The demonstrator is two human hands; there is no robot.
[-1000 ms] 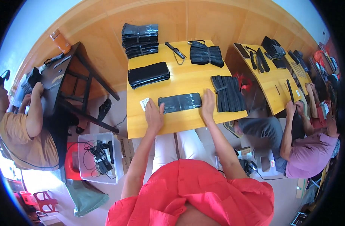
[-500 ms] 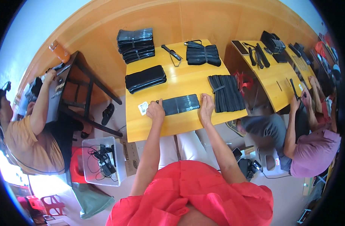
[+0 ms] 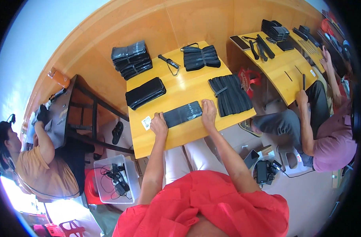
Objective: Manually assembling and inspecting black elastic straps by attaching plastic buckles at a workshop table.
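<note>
A flat black pouch point(image 3: 184, 114) with a glossy, printed right part lies on the yellow table in front of me. My left hand point(image 3: 158, 125) is closed on its left end, fingers curled. At the opposite end, my right hand point(image 3: 208, 113) has its fingers bent and closed on the pouch's edge. Beside my left hand lies a white label sheet point(image 3: 146, 123). Beyond it is a stack of similar black pouches point(image 3: 145, 93). A strapped bundle of black sleeves point(image 3: 230, 96) sits just right of my right hand.
Farther back stand a tied stack of black pouches point(image 3: 130, 59), a black tool with a wrist loop point(image 3: 170, 62) and another strapped bundle point(image 3: 201, 57). A clear bin of cables point(image 3: 115, 179) stands on the floor at left. Co-workers sit at tables on both sides.
My view has turned a little, shifting the table. My right hand has come in against the pouch's right end. My left hand stays at the left end.
</note>
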